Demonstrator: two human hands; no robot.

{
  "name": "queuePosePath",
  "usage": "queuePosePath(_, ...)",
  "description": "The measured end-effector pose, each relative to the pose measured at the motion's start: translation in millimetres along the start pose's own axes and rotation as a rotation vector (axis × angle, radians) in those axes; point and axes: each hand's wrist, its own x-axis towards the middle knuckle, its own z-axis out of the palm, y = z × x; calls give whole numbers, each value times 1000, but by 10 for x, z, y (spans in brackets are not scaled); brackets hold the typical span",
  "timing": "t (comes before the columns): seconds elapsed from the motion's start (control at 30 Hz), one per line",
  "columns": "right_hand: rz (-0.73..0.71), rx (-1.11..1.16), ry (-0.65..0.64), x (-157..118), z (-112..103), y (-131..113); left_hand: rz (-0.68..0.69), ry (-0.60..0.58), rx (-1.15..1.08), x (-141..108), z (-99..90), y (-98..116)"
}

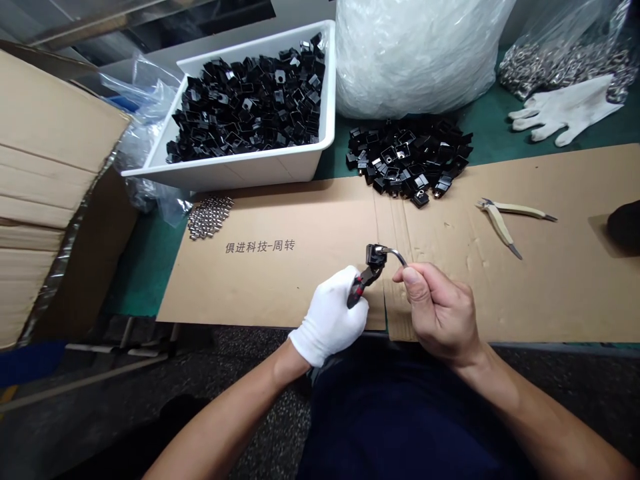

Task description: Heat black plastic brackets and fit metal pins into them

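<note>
My left hand (330, 317), in a white glove, is closed around a pair of black pliers (369, 275) with red marks on the handles. In the pliers' jaws sits a small black plastic housing (374, 255), held above the cardboard. My bare right hand (443, 310) pinches a thin, bent metal rod (397, 255), shaped like a hex key. The rod's far end meets a small metal piece at the housing's right side; how deep it goes I cannot tell.
Behind my hands lies a heap of black housings (410, 160). A white bin (225, 175) holds many more. Small metal pieces (210, 217) lie at left on the cardboard sheet (275, 287). At right are cream-handled pliers (500, 223), a white glove (565, 113) and a bag of metal parts (570, 67).
</note>
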Motion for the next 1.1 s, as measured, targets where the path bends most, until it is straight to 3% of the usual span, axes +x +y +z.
queuePosePath(0.77, 3, 95, 271, -46, 465, 143, -73, 146, -8, 21, 107, 53)
queuePosePath(0.93, 21, 162, 309, -30, 640, 141, -109, 120, -190, 12, 163, 123)
queuePosePath(1.1, 102, 250, 285, -44, 649, 125, -120, 160, -104, -8, 188, 127)
